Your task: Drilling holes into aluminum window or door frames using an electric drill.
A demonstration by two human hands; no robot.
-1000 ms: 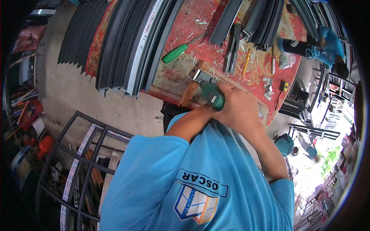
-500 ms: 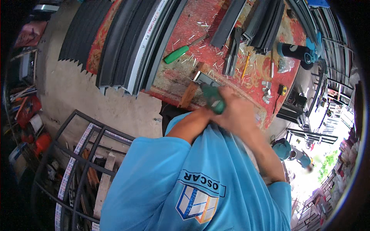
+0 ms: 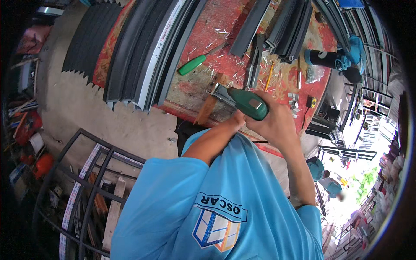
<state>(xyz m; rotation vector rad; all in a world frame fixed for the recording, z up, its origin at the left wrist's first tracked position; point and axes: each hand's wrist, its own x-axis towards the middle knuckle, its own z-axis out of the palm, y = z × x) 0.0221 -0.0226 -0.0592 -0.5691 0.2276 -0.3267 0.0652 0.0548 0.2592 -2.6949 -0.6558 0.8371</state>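
My right hand (image 3: 274,123) is wrapped round a dark green power tool (image 3: 251,105), which looks like a drill seen from above. Its narrow nose points to the upper left, over a short silver metal profile (image 3: 220,92) at the table's near edge. My left hand (image 3: 239,118) is beside the tool's rear, near the lower end of the profile; its fingers are mostly hidden. Under the profile lies a brown wooden strip (image 3: 206,109). Beyond, a green-handled screwdriver (image 3: 192,65) rests on the red table (image 3: 212,26).
Long dark metal profiles (image 3: 130,56) overhang the table on the left; more (image 3: 288,32) lie at the back. A yellow pencil (image 3: 269,76), small silver pieces (image 3: 293,99), a tape measure (image 3: 311,102) and a black bottle (image 3: 323,58) are right. A dark metal frame (image 3: 93,184) stands lower left.
The green tool has tilted and shifted slightly right and up with my right hand, showing more of its body. The silver profile now shows more clearly, and the whole view has shifted slightly.
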